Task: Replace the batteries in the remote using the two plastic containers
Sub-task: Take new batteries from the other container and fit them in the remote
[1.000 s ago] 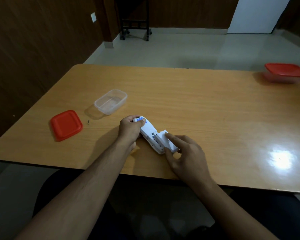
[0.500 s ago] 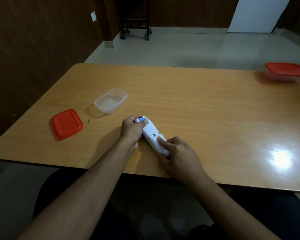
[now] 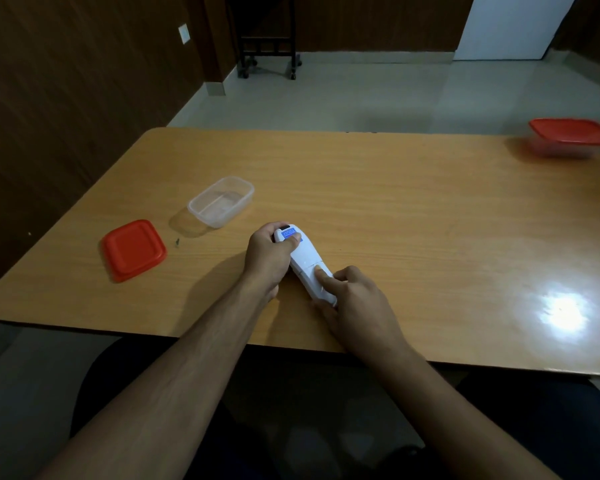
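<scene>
Two hands work a white remote point(image 3: 305, 265) at the centre of the frame, near the front edge of a wooden worktop point(image 3: 395, 209). The left hand point(image 3: 267, 258) is wrapped around the remote's far end, thumb laid across a blue label there, while the right hand point(image 3: 355, 306) grips the near end, its index finger pressed flat on the back cover and the remaining fingers curled along the side. The remote lies back-up and slantwise, its far end toward the upper left, and a thin seam crosses its body just ahead of the pressing finger.

At the left of the frame a red lid point(image 3: 133, 250) lies flat on the worktop. Just right of it sits a small dark speck point(image 3: 177, 241), too small to identify. Beyond that, up and to the right, a clear plastic container point(image 3: 221, 201) stands open; nothing can be made out in it, and it sits well apart from the hands. At the far right edge of the frame, in the worktop's back corner, a second container with a red lid on it point(image 3: 572, 137) stands alone.
</scene>
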